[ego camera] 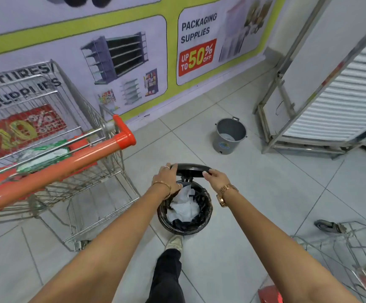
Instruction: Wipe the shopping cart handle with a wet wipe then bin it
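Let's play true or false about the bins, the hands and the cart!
1. Both hands hold the black bin's lid. True: left hand and right hand grip its edges.
2. The black bin is empty. False: white crumpled paper lies inside.
3. The cart handle is blue. False: it is orange.
4. A grey bucket stands on the floor farther away. True.
5. A foot is at the black bin's base. True.

Both hands, left hand point(165, 176) and right hand point(216, 177), grip the raised black round lid point(192, 169) of a small black pedal bin point(206, 217) holding crumpled white wipes point(184, 206); the orange-handled wire shopping cart point(53, 171) stands just beside.
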`<control>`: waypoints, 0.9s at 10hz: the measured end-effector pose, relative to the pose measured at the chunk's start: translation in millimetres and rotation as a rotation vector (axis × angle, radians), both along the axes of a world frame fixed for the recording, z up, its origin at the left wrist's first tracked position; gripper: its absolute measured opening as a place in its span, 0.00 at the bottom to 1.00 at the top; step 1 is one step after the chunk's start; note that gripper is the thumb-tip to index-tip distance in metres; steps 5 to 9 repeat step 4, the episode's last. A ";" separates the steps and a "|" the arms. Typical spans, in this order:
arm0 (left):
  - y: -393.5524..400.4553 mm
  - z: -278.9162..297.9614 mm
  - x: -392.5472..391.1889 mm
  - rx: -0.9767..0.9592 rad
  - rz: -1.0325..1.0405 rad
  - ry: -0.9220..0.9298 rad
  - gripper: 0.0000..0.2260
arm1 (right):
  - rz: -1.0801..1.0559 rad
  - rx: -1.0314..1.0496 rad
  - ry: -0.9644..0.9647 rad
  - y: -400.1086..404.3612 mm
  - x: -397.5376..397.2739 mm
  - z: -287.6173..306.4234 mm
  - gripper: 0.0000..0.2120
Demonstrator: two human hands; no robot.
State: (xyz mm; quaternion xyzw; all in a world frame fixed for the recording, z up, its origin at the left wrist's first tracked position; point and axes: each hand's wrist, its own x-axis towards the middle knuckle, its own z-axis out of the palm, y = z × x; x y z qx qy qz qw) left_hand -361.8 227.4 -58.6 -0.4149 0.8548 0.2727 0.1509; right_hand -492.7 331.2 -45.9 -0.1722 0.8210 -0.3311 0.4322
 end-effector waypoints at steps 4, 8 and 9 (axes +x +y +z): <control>54.8 112.3 64.2 -0.349 0.034 0.130 0.30 | 0.116 -0.256 0.146 50.4 56.1 116.2 0.26; 54.8 112.3 64.2 -0.349 0.034 0.130 0.30 | 0.116 -0.256 0.146 50.4 56.1 116.2 0.26; 54.8 112.3 64.2 -0.349 0.034 0.130 0.30 | 0.116 -0.256 0.146 50.4 56.1 116.2 0.26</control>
